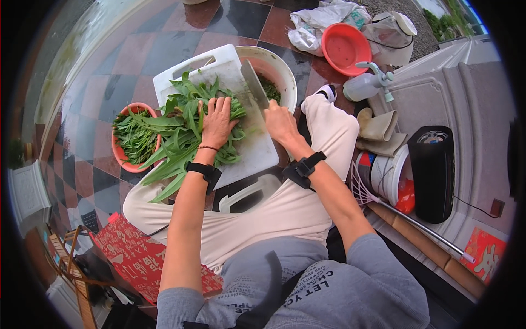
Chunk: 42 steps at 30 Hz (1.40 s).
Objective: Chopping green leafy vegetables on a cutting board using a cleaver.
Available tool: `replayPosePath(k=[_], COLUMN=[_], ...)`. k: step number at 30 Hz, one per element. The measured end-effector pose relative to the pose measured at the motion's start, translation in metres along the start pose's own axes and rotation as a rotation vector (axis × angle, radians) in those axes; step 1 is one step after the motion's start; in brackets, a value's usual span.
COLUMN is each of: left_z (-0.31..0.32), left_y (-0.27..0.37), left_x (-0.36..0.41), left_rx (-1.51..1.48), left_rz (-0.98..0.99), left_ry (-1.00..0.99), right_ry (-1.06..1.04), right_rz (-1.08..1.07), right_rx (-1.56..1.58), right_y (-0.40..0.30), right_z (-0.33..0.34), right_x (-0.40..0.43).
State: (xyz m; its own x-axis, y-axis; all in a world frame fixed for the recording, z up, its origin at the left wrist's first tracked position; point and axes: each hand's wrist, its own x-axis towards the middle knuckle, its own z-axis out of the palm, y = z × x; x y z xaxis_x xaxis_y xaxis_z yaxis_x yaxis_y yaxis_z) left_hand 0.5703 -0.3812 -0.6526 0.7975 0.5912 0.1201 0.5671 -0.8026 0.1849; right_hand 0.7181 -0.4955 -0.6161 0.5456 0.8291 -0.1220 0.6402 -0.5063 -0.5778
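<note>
My left hand (218, 123) presses down on a heap of long green leaves (176, 131) that lies on a white plastic cutting board (259, 154). In my right hand (281, 123) is the handle of a knife with a broad metal blade (254, 85). The blade stands over the board's right edge, to the right of the leaves. Behind the board, a white bucket (292, 82) holds finely chopped greens (269, 88). Left of the board, a small red basin (128, 164) is full of narrow green leaves (139, 137).
A red basin (345, 49), white plastic sacks (306, 24) and a spray bottle (361, 87) stand at the upper right. Rubber boots (380, 127), a white bucket (386, 174), a black cylindrical speaker (433, 177) and a metal pole (427, 230) are to my right. The floor is tiled.
</note>
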Motion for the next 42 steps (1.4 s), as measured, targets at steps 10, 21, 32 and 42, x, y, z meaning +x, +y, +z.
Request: replayPosePath(k=[10, 21, 32, 42], left_z=[0.005, 0.000, 0.004, 0.011], left_y=[-0.003, -0.003, -0.009, -0.001], left_x=[-0.002, -0.001, -0.006, 0.000], left_rx=[-0.043, -0.091, -0.062, -0.041], left_rz=[-0.016, -0.041, -0.051, -0.003], left_ry=[0.019, -0.026, -0.018, 0.006], right_ry=[-0.186, -0.119, -0.182, 0.001], right_rz=[-0.060, -0.167, -0.100, -0.187], right_rx=[0.045, -0.105, -0.113, -0.100], right_y=[-0.027, -0.039, -0.032, -0.027], right_z=[-0.037, 0.013, 0.014, 0.045], right_x=[-0.034, 0.000, -0.011, 0.027])
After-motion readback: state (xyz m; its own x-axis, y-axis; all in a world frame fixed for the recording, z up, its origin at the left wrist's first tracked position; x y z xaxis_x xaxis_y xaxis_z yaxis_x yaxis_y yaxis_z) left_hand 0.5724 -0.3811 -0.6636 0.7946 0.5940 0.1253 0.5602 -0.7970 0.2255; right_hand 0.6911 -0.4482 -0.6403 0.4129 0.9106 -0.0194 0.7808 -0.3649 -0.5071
